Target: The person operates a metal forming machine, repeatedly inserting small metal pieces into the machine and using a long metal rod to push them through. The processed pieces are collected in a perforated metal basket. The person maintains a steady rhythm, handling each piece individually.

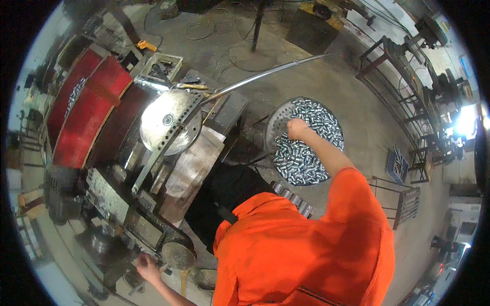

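Observation:
My right hand (298, 129) is over a round metal tray (271, 128) at the centre right, its fingers curled down at the edge of a heap of short shiny metal sleeves (302, 162). Whether it holds a sleeve is hidden. At the lower left, my left hand (148, 267) has bent fingers beside a machine's handle and round handwheel (178, 255); its grip is too blurred to tell. On the machine lies a large shiny metal disc (160, 114), crossed by a bar with a row of holes (168, 139). A long metal rod (268, 72) extends from the bar's upper end.
Red panels (92, 111) stand on the left, with small metal parts between them. A tray of tools (159, 67) sits behind the disc. A metal sheet (195, 160) lies beside my legs. On the right are steel frames (402, 72) and a blue bin of rods (397, 166).

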Motion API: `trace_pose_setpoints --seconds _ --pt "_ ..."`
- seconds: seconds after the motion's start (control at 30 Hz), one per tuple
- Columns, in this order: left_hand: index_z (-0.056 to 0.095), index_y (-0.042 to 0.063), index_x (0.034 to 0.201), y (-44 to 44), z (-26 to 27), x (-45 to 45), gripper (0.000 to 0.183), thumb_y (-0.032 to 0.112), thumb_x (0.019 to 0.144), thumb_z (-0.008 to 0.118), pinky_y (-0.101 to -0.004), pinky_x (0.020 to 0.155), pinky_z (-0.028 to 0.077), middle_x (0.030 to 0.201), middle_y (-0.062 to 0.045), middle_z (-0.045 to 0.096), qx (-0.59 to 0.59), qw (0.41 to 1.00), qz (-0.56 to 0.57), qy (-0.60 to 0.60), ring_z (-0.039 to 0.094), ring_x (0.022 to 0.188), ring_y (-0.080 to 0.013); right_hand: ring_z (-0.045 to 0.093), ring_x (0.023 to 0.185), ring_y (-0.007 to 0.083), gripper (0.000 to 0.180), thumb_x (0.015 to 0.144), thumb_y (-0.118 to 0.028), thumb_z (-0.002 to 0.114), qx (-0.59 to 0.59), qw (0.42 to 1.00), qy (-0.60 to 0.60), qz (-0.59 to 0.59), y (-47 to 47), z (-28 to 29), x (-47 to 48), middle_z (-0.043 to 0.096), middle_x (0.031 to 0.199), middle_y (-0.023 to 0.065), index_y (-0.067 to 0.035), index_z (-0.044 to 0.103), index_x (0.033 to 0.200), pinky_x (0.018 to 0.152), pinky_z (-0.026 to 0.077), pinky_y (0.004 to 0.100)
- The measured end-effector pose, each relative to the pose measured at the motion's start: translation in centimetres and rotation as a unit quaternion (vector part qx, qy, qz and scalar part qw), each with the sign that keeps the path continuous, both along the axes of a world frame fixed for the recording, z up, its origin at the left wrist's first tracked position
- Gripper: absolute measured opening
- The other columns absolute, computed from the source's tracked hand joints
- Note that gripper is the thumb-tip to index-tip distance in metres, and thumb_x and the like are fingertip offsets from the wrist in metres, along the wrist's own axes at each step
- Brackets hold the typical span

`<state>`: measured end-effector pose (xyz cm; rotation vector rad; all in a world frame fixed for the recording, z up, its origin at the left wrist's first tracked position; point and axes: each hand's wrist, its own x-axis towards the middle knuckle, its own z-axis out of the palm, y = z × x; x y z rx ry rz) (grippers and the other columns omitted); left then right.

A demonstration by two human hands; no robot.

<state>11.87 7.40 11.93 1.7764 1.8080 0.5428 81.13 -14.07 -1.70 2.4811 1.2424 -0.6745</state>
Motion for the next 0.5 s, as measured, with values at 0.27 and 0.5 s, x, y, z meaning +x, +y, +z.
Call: trace_pose_setpoints --seconds 0.27,0.5 --pt "0.057 -0.003 0.083 0.9 -2.5 -3.6 0.017 0.014 0.088 0.057 -0.0308 0.053 0.039 0.068 -0.007 0.055 0.05 0.997 -0.036 0.057 0.047 0.057 -0.0147 0.063 0.09 0.0314 0.024 0.066 -0.021 0.059 0.112 0.99 -0.029 -0.079 1.4 2.6 -1.5 0.066 0.087 0.0186 -0.004 0.068 0.08 0.083 0.05 0.0368" --pt "0.065 -0.002 0.103 -1.8 11.5 7.1 0.035 0.029 0.088 0.061 -0.0407 0.076 0.05 0.099 -0.018 0.065 0.083 0.995 0.024 -0.049 0.06 0.085 -0.0279 0.06 0.088 0.0333 0.036 0.061 -0.027 0.062 0.443 0.878 0.156 0.092 5.0 12.5 -9.5 0.062 0.093 0.0169 -0.003 0.067 0.088 0.075 0.049 0.0405"
